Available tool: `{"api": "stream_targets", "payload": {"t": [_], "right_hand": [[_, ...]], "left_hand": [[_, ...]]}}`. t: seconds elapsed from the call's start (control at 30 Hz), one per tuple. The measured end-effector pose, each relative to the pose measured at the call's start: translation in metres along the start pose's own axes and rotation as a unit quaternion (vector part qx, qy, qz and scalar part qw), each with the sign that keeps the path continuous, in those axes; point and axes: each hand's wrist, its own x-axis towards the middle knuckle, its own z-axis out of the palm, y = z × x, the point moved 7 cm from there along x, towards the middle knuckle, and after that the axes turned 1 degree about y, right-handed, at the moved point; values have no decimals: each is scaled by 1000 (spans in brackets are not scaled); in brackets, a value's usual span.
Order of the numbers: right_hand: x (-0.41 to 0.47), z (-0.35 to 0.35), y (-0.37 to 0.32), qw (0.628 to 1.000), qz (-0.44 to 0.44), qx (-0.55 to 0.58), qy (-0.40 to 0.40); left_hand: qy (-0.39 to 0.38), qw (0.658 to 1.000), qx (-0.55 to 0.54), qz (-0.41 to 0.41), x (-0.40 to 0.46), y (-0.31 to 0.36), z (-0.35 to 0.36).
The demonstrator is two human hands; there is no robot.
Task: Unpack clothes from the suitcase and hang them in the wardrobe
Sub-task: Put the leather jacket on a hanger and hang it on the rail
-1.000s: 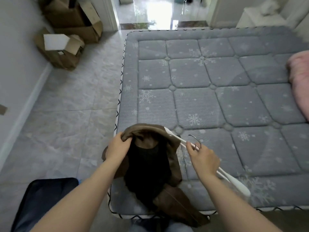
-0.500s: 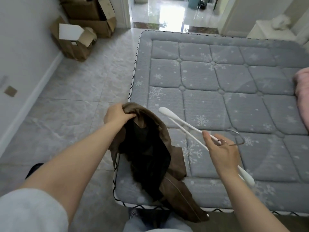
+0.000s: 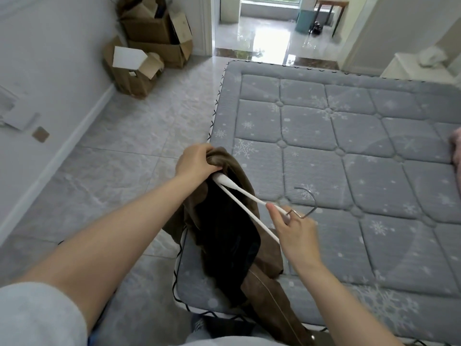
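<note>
A brown jacket [image 3: 239, 186] with a black lining hangs over the near left corner of the grey mattress [image 3: 349, 151]. My left hand [image 3: 197, 163] grips its bunched top at the shoulder. A white hanger [image 3: 239, 193] with a metal hook is in my right hand [image 3: 296, 231], held near the hook. The hanger's left end touches the cloth just under my left hand, at the jacket's opening. Neither the suitcase nor the wardrobe shows in the head view.
Open cardboard boxes [image 3: 147, 46] stand against the wall at the far left. A doorway [image 3: 262, 28] opens onto a shiny floor beyond the bed. A pink cloth [image 3: 456, 151] lies at the mattress's right edge. Grey tiled floor [image 3: 119, 156] runs along the left.
My left hand has lifted the jacket's top higher. My right hand has swung the hanger leftward, so its end now meets the cloth under my left hand. The view has tilted up.
</note>
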Motion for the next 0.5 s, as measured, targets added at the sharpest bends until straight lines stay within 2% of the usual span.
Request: {"api": "stream_targets", "payload": {"t": [0.07,0.1,0.17,0.27,0.4,0.5], "right_hand": [[-4,-3,-16,999,-17,25,31],[-3,-5,-23,996,-23,76,36],[-5,-5,-20,987,19,143,69],[-9,3,-25,987,46,146,49],[-7,27,-49,997,-37,66,-8],[3,21,-53,986,24,165,5]], "left_hand": [[-3,1000,-5,22,-3,17,-3],[-8,999,-8,36,-3,25,-4],[-21,998,-11,57,-5,38,-8],[-34,996,-14,83,-16,58,-13],[-68,986,-40,146,-45,99,-4],[-74,986,-42,144,-51,101,-3]]}}
